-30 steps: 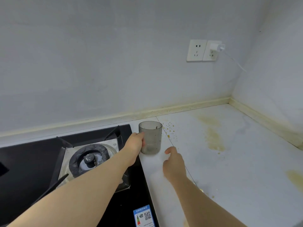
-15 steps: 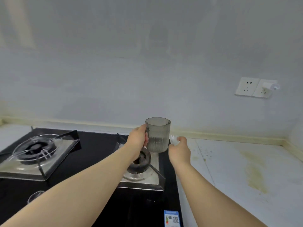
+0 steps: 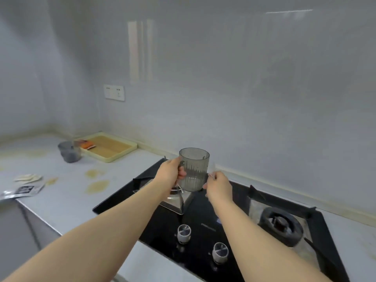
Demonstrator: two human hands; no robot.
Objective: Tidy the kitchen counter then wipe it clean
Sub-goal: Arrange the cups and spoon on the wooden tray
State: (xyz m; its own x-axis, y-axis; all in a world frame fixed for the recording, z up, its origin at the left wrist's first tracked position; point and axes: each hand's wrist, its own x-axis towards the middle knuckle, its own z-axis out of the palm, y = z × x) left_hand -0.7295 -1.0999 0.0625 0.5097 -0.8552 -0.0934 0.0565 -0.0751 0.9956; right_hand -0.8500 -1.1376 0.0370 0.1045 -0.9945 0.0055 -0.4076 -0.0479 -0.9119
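- The bench [image 3: 67, 202] has its front edge running diagonally at lower left. A stained open stretch lies between the black gas hob [image 3: 205, 218] and the cream tray [image 3: 114, 157] at the back wall.
- A second grey cup [image 3: 70, 153] stands just beside the tray's left corner. Sachets [image 3: 26, 190] lie near the bench's front edge, well apart from the hob.
- The grey ribbed cup [image 3: 195, 171] is upright in the air over the hob's left burner, which it mostly hides. The right burner [image 3: 281, 222] stands uncovered.
- The left hand [image 3: 172, 173] reaches forward on an outstretched arm, its fingers [image 3: 182, 174] clamped on the cup's handle.
- The right hand [image 3: 219, 187] is just beside the cup. Its fingers [image 3: 212, 178] are together, pinching a small pale bit [image 3: 212, 169] too blurred to name.
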